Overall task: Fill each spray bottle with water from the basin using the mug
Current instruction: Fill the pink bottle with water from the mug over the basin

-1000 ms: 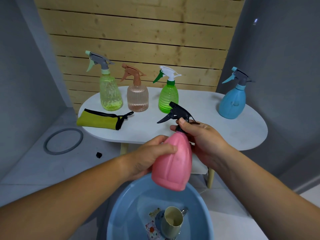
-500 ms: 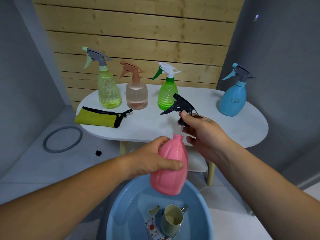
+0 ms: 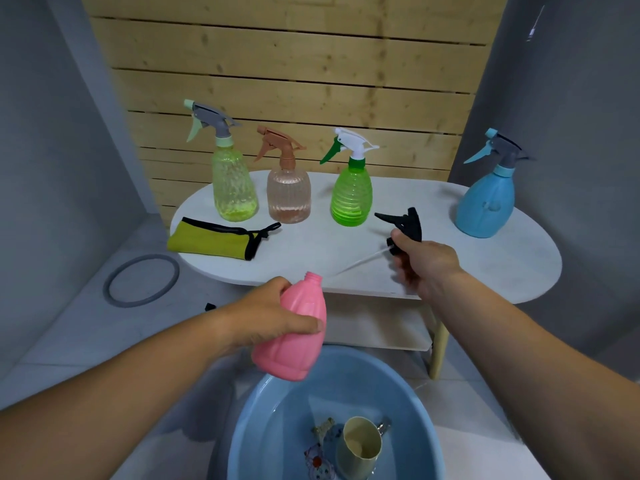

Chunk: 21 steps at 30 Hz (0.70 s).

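The pink spray bottle is gripped round its body by the left hand. It is held tilted above the far rim of the blue basin, and its threaded neck is left uncapped. The black spray head is clasped in the curled fingers of the right hand over the white bench, near the green bottle. Its clear dip tube is seen slanting down toward the pink bottle's mouth (whether the tip is inside the neck cannot be told). The cream mug is seen tilted inside the basin, mouth toward the camera. Along the back of the bench, a yellow-green bottle, a peach bottle and the green one are stood in a row. A blue bottle is set well apart at the right end. A yellow pouch is laid at the bench's left front.
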Each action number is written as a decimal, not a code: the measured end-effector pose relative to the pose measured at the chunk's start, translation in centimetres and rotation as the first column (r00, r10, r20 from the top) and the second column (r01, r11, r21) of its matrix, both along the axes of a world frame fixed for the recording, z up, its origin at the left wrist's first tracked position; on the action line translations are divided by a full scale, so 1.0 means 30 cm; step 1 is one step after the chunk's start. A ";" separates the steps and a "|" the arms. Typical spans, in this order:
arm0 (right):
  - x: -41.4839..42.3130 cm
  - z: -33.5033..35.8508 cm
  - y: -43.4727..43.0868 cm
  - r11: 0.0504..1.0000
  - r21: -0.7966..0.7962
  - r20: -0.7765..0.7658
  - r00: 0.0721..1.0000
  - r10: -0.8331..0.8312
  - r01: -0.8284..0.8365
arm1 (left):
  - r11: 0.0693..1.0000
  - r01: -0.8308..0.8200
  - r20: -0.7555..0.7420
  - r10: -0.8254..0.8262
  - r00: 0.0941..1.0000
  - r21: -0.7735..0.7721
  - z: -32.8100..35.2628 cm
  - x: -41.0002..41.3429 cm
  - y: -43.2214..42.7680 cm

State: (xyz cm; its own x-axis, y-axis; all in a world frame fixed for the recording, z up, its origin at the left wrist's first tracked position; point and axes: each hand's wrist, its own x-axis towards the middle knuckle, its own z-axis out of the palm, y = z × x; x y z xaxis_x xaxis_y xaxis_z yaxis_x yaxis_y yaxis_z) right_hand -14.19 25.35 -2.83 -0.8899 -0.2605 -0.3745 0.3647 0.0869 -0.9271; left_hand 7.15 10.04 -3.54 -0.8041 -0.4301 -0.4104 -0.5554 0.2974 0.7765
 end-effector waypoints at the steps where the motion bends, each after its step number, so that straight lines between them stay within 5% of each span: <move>1: -0.009 -0.008 -0.007 1.000 0.001 -0.006 1.000 -0.005 0.005 | 1.000 -0.010 -0.008 0.009 1.000 -0.002 0.003 0.004 -0.006; 9: -0.058 -0.039 -0.065 0.992 0.127 -0.049 0.999 -0.020 0.026 | 1.000 -0.008 -0.026 0.008 1.000 0.000 0.002 0.005 -0.016; 16: -0.053 -0.026 -0.055 0.805 0.591 -0.305 0.937 0.168 0.048 | 1.000 -0.003 -0.022 0.002 1.000 -0.005 -0.005 -0.008 -0.013; 21: -0.051 -0.022 -0.047 0.815 0.579 -0.316 0.926 0.204 0.018 | 1.000 0.010 -0.026 -0.010 1.000 -0.018 -0.014 -0.014 0.005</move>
